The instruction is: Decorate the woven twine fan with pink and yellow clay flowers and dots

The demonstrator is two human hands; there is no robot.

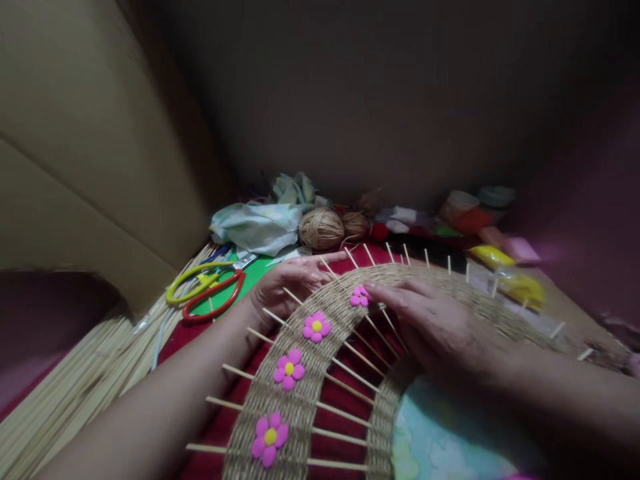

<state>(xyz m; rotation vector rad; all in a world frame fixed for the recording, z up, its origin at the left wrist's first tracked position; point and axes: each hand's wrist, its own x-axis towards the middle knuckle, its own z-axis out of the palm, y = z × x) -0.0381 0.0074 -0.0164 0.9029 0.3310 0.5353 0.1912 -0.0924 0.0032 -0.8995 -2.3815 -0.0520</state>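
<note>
While the woven band (340, 312) curves between both hands, the right hand (440, 327) touches a pink flower (355, 301).

The flower lies on the band, just at that hand's pointing finger, and the fingers stretch out loosely. The left hand (287, 283) is by the band's outer edge, one finger out straight; I cannot tell if it grips.
</note>
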